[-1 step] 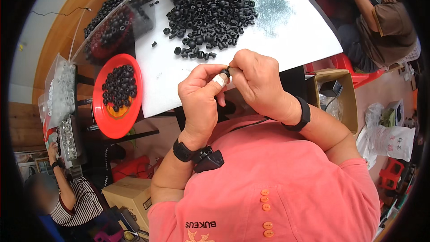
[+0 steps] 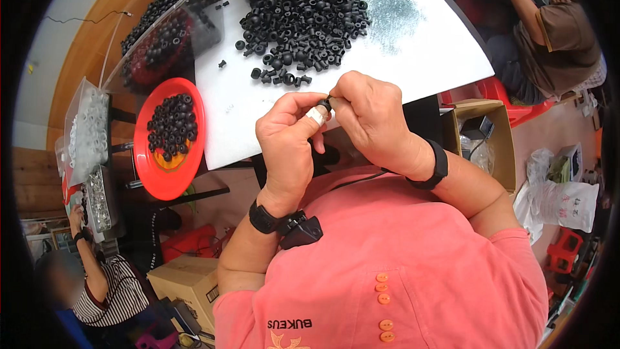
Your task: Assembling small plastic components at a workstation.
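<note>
My left hand (image 2: 287, 139) pinches a small black round part (image 2: 325, 105) between thumb and fingers, just past the near edge of the white table board. White tape wraps the left thumb. My right hand (image 2: 374, 116) is closed, its thumb and forefinger meeting at the top of that same part; whatever they grip is too small to make out. Beyond both hands a heap of black plastic caps and sleeves (image 2: 303, 22) covers the far part of the white board (image 2: 226, 116). More black round parts (image 2: 173, 123) lie on a red plate (image 2: 163, 184) to the left.
A clear bin (image 2: 145, 45) of black parts stands far left, with a bag of whitish rings (image 2: 89, 126) nearer. Tiny grey-green bits (image 2: 391, 16) spread right of the heap. An open cardboard box (image 2: 510, 148) sits right. Co-workers sit at lower left and upper right.
</note>
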Available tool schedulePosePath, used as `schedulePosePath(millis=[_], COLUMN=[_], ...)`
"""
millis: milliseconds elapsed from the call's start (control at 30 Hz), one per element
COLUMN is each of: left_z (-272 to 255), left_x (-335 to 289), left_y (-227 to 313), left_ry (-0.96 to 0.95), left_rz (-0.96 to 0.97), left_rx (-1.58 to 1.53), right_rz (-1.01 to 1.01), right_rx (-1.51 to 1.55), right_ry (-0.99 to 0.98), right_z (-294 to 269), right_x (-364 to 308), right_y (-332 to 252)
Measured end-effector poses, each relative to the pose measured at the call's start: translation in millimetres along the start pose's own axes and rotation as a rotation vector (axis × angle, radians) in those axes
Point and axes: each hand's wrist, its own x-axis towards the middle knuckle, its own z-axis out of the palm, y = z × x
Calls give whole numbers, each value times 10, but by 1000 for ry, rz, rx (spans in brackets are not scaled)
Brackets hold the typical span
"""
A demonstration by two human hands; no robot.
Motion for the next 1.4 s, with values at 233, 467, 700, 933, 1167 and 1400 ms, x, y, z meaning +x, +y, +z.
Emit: schedulePosePath(millis=[233, 467, 700, 933, 1167, 1400], left_z=[-19, -20, 53, 29, 32, 96], left_x=[18, 5, -3, -53, 49, -6], left_y=[43, 110, 99, 232, 251, 152], left_ry=[-26, -27, 9, -86, -173, -80], left_rz=[-9, -53, -72, -158, -202, -104], left_rx=[-1, -12, -37, 64, 239, 240], right_rz=[120, 71, -35, -170, -149, -103], right_rx=[157, 137, -47, -86, -125, -84], right_ry=[-54, -122, 101, 47, -49, 66], right_z=[-44, -129, 116, -76, -147, -25], right_x=[38, 13, -97, 19, -16, -92], right_y=[9, -63, 5, 84, 58, 80])
